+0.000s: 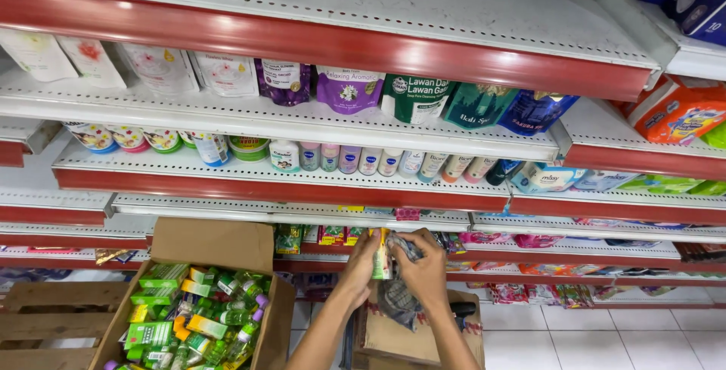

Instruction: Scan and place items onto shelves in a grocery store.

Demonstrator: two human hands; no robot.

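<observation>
Left hand [361,264]: closed around a small upright packet [382,256], green and yellow, held in front of the lower red-edged shelf [302,222]. Right hand [425,268]: gripping a crumpled grey cloth [398,294], pressed against the packet. Below: brown cardboard box [393,340], partly hidden. Left: open carton [215,245] filled with small green bottles and packets [197,317]. Beside it: wooden crate [45,317].

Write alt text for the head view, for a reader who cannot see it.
Two bare hands meet before store shelving: the left hand holds a small packet and the right hand presses a grey cloth against it. An open cardboard box of small green bottles sits at lower left, under red-edged shelves stocked with pouches and bottles.
</observation>
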